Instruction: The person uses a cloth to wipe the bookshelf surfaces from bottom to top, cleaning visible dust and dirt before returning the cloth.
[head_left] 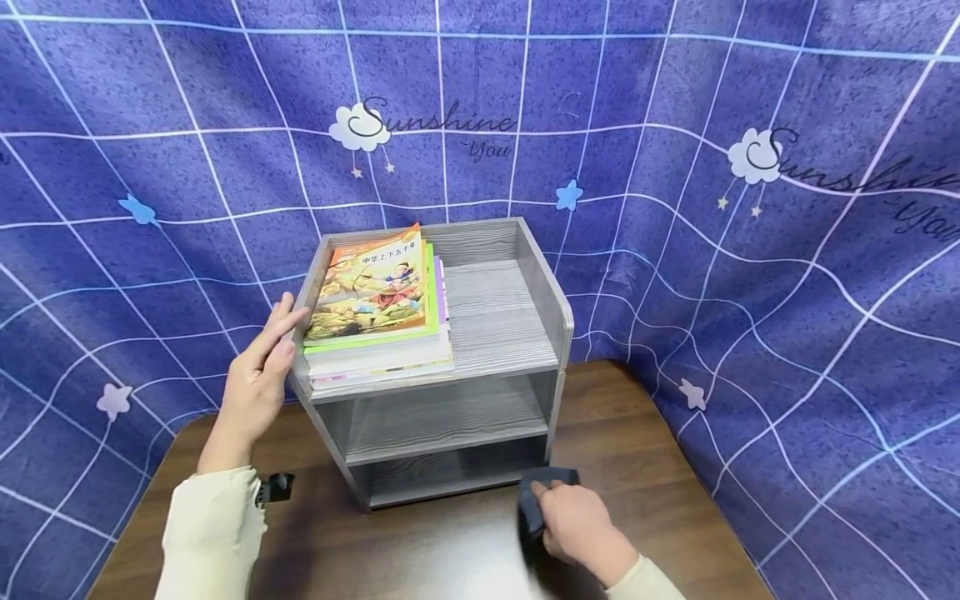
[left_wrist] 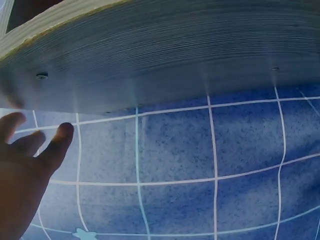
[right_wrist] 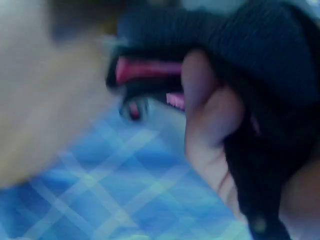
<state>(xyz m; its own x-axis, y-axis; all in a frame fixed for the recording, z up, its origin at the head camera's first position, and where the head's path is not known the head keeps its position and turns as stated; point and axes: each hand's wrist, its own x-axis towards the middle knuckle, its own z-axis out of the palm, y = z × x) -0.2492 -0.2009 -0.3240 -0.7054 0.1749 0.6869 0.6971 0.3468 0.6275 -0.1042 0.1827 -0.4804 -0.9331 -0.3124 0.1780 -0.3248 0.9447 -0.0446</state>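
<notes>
A small grey wood-grain shelf [head_left: 495, 317] stands on a brown table. My left hand [head_left: 257, 379] is at its left side panel, fingers extended along the upper edge. In the left wrist view the left hand [left_wrist: 30, 160] appears beside the shelf's side panel [left_wrist: 165, 60]. My right hand [head_left: 576, 525] grips a bunched dark cloth [head_left: 551, 477] low over the table, close to the shelf's front right corner. Up close in the right wrist view, the fingers [right_wrist: 215, 115] curl into the dark cloth [right_wrist: 270, 55], where pink patches show; this view is blurred.
A stack of picture books [head_left: 371, 292] lies on the left half of the shelf's top. Two lower compartments open toward me. Behind and around the table [head_left: 622, 425] hangs a blue curtain [head_left: 480, 92] with white grid lines. A black strap device [head_left: 277, 487] sits on the left wrist.
</notes>
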